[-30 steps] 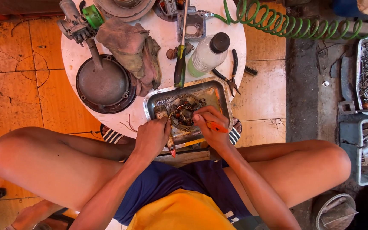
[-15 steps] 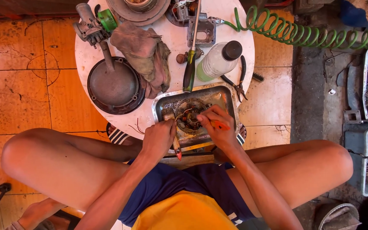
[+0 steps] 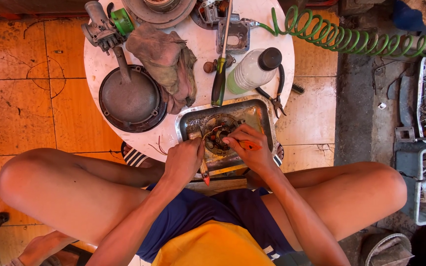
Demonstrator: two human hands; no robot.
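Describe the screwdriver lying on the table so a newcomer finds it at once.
On the round white table, look beside the clear plastic bottle with a black cap. The green-and-black-handled screwdriver lies left of it, its shaft pointing away from the person; nothing else there is long, straight and green-handled.

Even, soft daylight fills the scene, with only faint shadows. The white table (image 3: 193,54) shines bright without harsh glare. Focus is sharp throughout, and edges bow slightly from wide-angle distortion.

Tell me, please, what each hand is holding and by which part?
Left hand: a thin tool, gripped mid-shaft. Right hand: an orange-handled tool, by its handle.
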